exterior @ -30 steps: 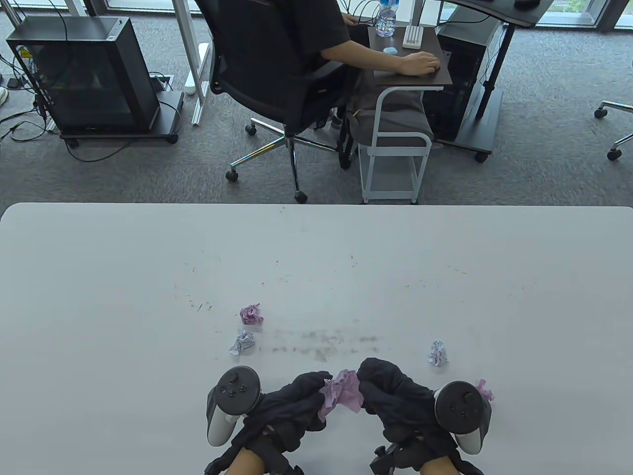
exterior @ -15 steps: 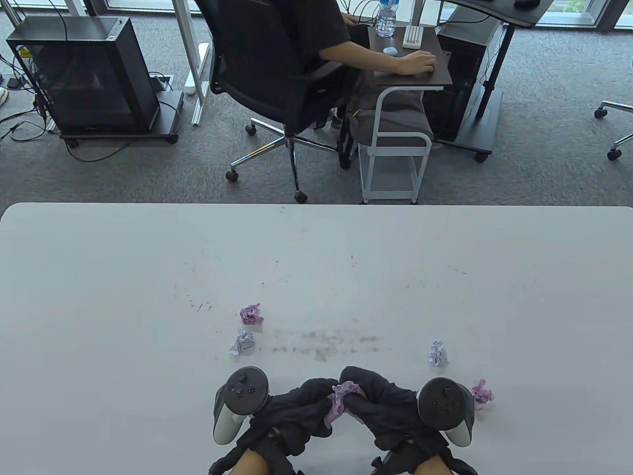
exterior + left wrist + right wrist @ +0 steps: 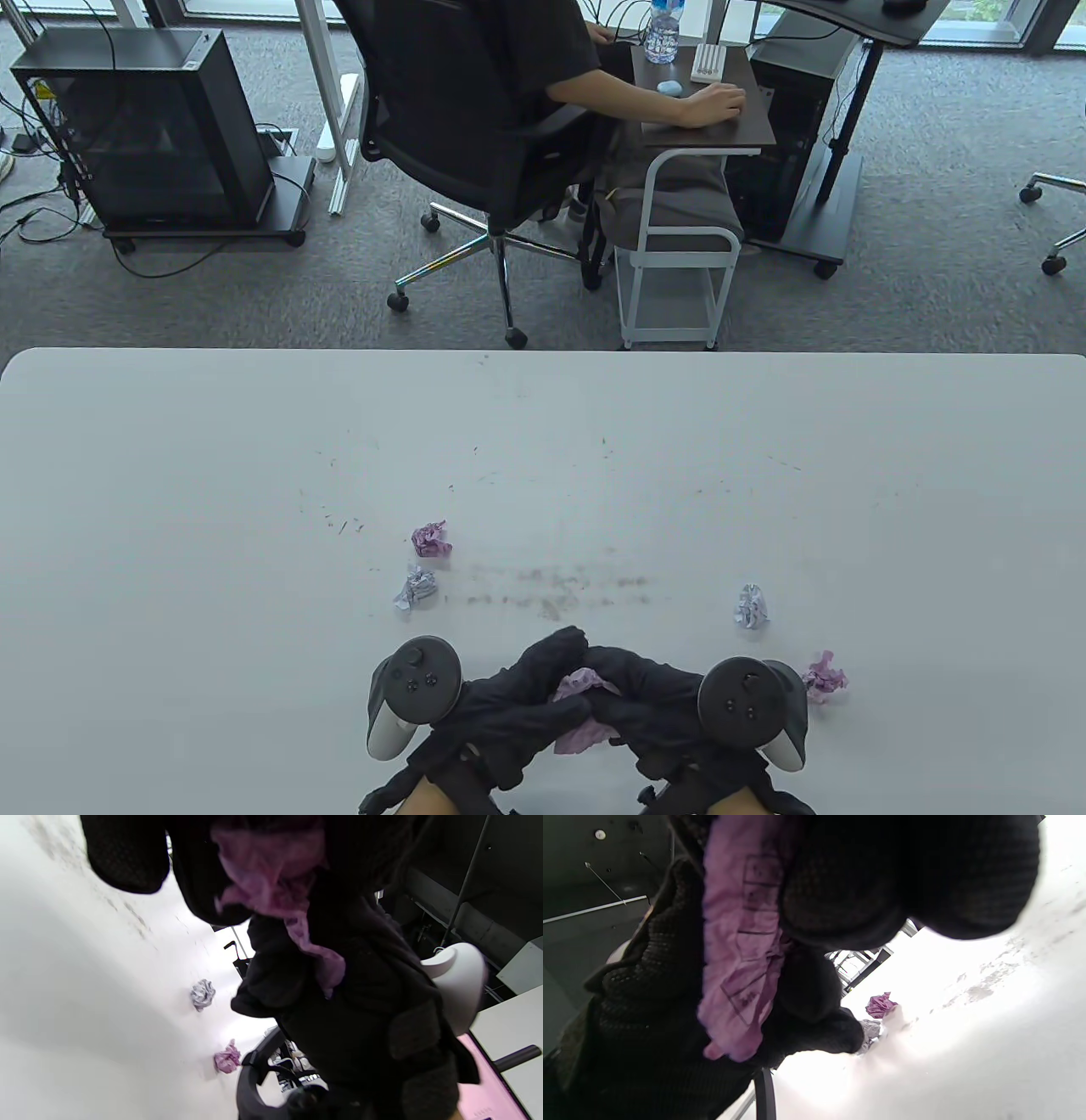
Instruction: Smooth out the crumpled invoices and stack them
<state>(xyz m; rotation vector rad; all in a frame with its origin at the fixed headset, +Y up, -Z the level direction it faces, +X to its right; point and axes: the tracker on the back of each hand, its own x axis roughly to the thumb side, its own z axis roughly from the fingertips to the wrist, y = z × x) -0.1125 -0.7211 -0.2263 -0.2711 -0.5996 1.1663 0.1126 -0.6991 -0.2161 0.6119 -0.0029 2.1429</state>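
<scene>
- Between your two sets of fingertips sits the pink invoice (image 3: 581, 709), above the table (image 3: 254, 509).
- Your left hand (image 3: 509, 696) and right hand (image 3: 653, 700) both pinch it, equally near.
- Its loose end hangs toward your wrists.

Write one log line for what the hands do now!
left hand + right hand: both grip crumpled pink paper invoice | four crumpled balls untouched | stack: none yet

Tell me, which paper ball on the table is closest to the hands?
The pink paper ball beside the right hand. The other three balls lie farther up the table.
</scene>
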